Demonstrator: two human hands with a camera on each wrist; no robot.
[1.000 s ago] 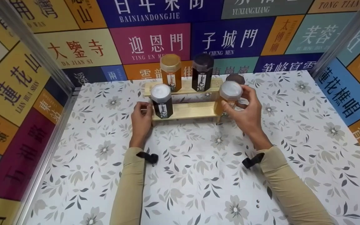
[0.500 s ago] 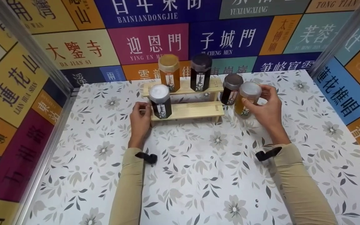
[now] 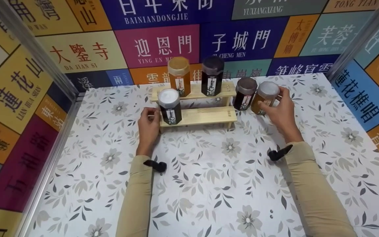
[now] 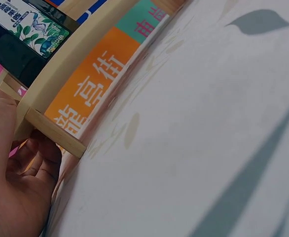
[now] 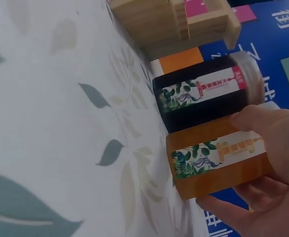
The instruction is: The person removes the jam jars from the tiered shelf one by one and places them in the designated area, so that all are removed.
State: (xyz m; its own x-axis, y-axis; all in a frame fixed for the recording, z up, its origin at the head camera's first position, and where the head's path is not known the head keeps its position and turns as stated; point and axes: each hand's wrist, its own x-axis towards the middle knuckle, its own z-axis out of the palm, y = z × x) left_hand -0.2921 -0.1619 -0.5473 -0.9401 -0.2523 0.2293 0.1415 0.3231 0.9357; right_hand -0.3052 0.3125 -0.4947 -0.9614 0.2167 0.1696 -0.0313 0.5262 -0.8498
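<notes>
My right hand (image 3: pixel 283 113) grips an amber jar with a pale lid (image 3: pixel 267 90), fingers and thumb around its sides. It stands on the table right beside a dark red jar (image 3: pixel 245 93); in the right wrist view the amber jar (image 5: pixel 218 160) and the dark jar (image 5: pixel 206 91) look side by side, touching or nearly so. At the left end of a two-step wooden rack (image 3: pixel 206 116), my left hand (image 3: pixel 149 128) holds the lower step; the left wrist view has its fingers curled by the wooden leg (image 4: pixel 55 132). Near it a black jar with a white lid (image 3: pixel 170 107) sits on that step.
On the rack's upper step stand an orange jar (image 3: pixel 179 77) and a dark jar with a black lid (image 3: pixel 212 77). Colourful printed panels (image 3: pixel 166 42) rise behind the table and along both sides. A floral cloth (image 3: pixel 202 184) covers the table.
The right hand has taken the amber jar off the right end of the lower step, moved it right, then back beside the dark red jar. The left hand stays in place.
</notes>
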